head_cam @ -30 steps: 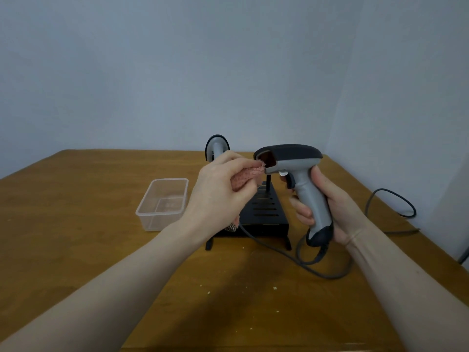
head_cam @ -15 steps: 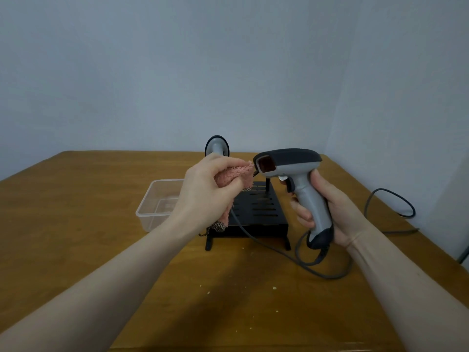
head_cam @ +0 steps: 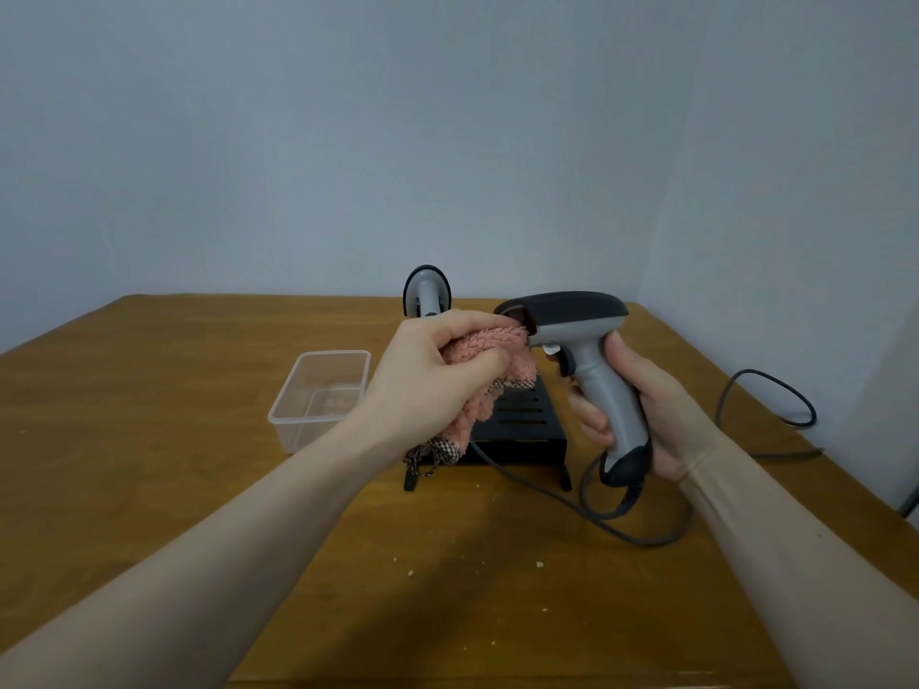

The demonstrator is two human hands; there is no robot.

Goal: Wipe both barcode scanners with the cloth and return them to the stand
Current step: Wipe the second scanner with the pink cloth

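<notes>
My right hand (head_cam: 641,415) grips the handle of a grey and black barcode scanner (head_cam: 582,340), held upright above the table with its window facing left. My left hand (head_cam: 427,375) holds a bunched pink cloth (head_cam: 487,360) against the scanner's front window; a checked corner of the cloth hangs down. The second scanner (head_cam: 426,289) stands in the black slotted stand (head_cam: 522,425) behind my left hand, only its head showing.
A clear plastic tub (head_cam: 323,395) sits left of the stand on the wooden table (head_cam: 149,415). The held scanner's dark cable (head_cam: 641,534) loops across the table to the right edge. Walls close in behind and to the right.
My left hand drew the cloth a little away from the scanner's window half a second ago and now presses it back against it. The right hand has barely moved.
</notes>
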